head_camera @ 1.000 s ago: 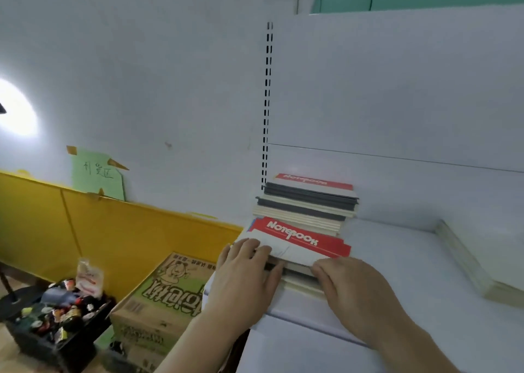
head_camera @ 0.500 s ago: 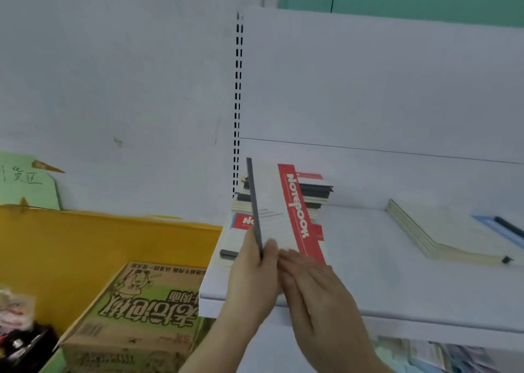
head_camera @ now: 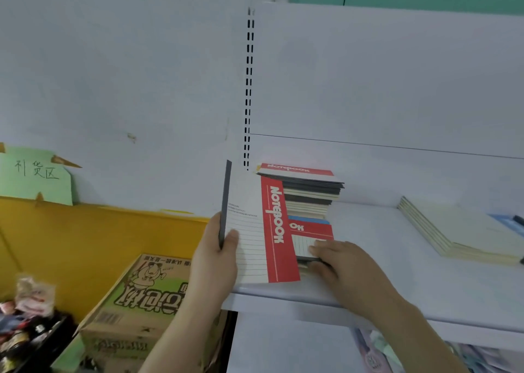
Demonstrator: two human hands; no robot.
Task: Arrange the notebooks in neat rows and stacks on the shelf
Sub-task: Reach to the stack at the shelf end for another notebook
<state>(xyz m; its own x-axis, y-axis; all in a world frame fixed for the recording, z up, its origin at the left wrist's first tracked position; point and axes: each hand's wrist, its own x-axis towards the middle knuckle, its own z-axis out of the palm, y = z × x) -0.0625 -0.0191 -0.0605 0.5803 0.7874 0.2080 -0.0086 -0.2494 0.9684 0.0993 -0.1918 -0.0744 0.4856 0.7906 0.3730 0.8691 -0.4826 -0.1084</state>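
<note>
A: Grip status?

B: Left hand (head_camera: pixel 216 255) pinches a red-and-white notebook (head_camera: pixel 256 230) by its dark spine, thumb on the cover, book upright w/ its bottom edge at the shelf (head_camera: pixel 368 276) front. Right hand (head_camera: pixel 338 262) has fingers curled over the near edge of the low front stack (head_camera: pixel 310 238), just right of that pinch.

A: Other notebooks?

B: Taller back stack (head_camera: pixel 307 191) beyond the grip, cream pile (head_camera: pixel 456 230) well off to the right.

A: How to do it well?

B: Prob. square the low stack first w/ the right hand, then lay the held one flat on top, spines matched, edges flush. Don't let it fan open.
</note>
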